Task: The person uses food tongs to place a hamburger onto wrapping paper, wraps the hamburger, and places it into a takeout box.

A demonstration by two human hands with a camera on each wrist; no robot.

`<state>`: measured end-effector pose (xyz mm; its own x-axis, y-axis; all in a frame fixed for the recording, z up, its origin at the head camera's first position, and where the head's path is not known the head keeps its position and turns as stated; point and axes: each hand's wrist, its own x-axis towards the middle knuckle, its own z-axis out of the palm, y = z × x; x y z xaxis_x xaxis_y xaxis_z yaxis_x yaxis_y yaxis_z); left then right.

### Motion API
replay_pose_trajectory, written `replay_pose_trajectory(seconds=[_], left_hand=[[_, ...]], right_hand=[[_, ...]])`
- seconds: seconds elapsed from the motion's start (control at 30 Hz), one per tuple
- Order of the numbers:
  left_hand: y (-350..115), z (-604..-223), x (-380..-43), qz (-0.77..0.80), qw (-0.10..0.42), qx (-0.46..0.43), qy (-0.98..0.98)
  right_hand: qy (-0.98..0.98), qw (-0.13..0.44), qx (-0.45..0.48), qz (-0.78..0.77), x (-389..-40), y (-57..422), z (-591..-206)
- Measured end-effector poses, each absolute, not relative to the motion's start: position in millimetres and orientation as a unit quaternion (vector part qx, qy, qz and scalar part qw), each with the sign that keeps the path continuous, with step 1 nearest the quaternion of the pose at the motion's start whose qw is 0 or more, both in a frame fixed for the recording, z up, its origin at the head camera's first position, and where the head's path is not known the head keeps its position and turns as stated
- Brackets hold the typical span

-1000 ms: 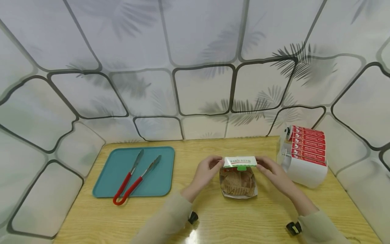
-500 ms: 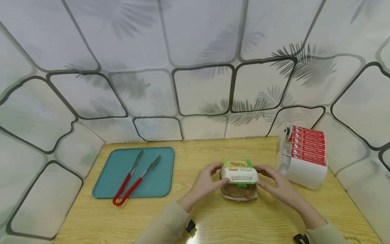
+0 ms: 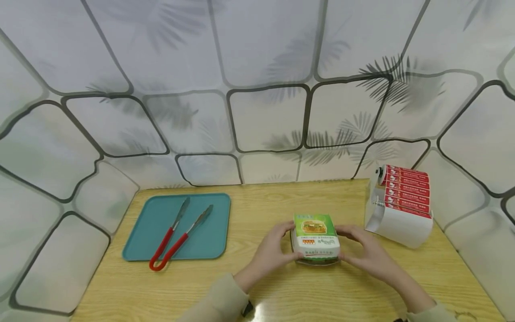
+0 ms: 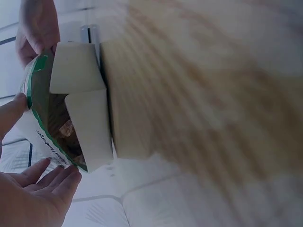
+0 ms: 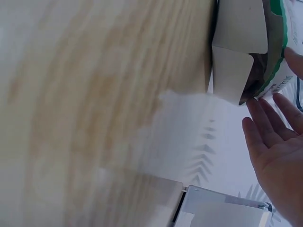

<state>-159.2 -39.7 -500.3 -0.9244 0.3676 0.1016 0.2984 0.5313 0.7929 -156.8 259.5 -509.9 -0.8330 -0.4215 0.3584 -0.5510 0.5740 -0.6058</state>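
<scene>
A green and white paper burger box (image 3: 315, 236) stands on the wooden table, its lid lowered nearly flat over the base. My left hand (image 3: 270, 252) grips the lid's left side, thumb near the front corner and fingers farther back. Opposite it, my right hand (image 3: 369, 254) holds the right side in the same way. In the left wrist view a gap shows between the lid's green edge and the white base (image 4: 87, 125), with brown crumpled wrapping (image 4: 66, 128) inside. The right wrist view shows fingers (image 5: 265, 118) of my right hand against the box's side.
On the left, a teal tray (image 3: 141, 237) bears tongs (image 3: 165, 250) with red handles, which overhang its front edge. A white dispenser (image 3: 402, 226) with red printed label rolls stands at the back right, near the patterned wall (image 3: 265, 120).
The lid, upright a second ago with the brown wrapping in full view, has swung forward and down over the base. Both hands have moved down toward me with it.
</scene>
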Motion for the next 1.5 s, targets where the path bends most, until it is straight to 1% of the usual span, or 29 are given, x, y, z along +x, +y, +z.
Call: replay_pose_trajectory(seconds=[0.17,0.4,0.63,0.87,1.0,1.23,1.37,1.5], left_hand=[[-38.3,-503.5,-153.7,0.413,0.034,0.193,0.889],[-35.4,-502.4,-148.1,0.351,0.027,0.214,0.911],[-32.8,-504.9,-146.8,0.300,0.007,0.248,0.921],[-28.6,-504.1,-147.8,0.271,0.006,0.248,0.930],[-26.9,-503.9,-147.9,0.261,0.004,0.242,0.934],[-24.9,-505.0,-147.6,0.225,-0.028,0.253,0.940],[-23.8,-504.4,-147.6,0.201,-0.051,0.266,0.941],[-22.7,-504.3,-147.5,0.187,-0.059,0.267,0.944]], right_hand=[[-0.883,0.097,0.277,0.366,-153.7,259.4,-514.4],[-0.888,0.091,0.262,0.367,-148.8,260.5,-519.1],[-0.912,0.090,0.242,0.318,-145.6,256.9,-516.8],[-0.910,0.119,0.290,0.272,-144.5,253.3,-509.8],[-0.906,0.130,0.300,0.271,-143.7,252.8,-508.4],[-0.888,0.128,0.301,0.325,-144.7,255.3,-511.5],[-0.892,0.141,0.301,0.307,-146.0,255.2,-513.6],[-0.896,0.152,0.302,0.287,-146.5,253.4,-514.4]])
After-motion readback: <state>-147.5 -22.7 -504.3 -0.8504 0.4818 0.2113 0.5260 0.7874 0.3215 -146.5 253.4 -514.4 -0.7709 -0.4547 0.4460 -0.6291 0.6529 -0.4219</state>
